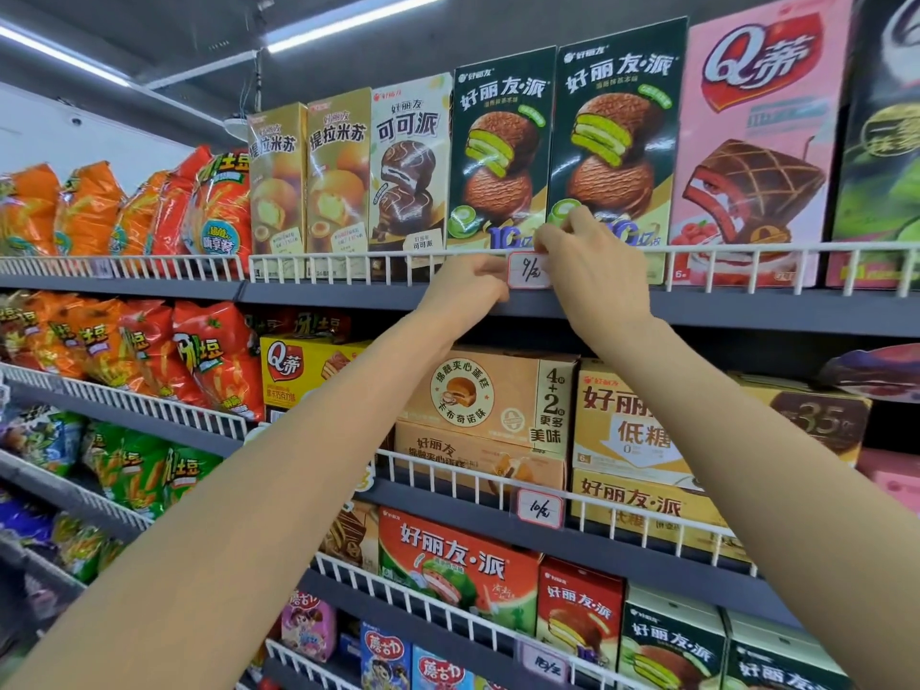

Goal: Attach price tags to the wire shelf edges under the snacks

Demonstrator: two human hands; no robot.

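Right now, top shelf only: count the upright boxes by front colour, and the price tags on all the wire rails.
Gold boxes: 2
White box: 1
Dark green boxes: 2
Pink box: 1
Price tags: 3
Total: 9

Both bare forearms reached up and forward from the lower corners of the view, converging near the middle. The left hand [468, 281] was raised with its back toward the camera, fingers curled and bunched at their tips in a pinch. The right hand [592, 261] sat just beside it, slightly higher, wrist bent, its fingers [562, 231] curled downward and its thumb tucked toward the left hand's fingertips.
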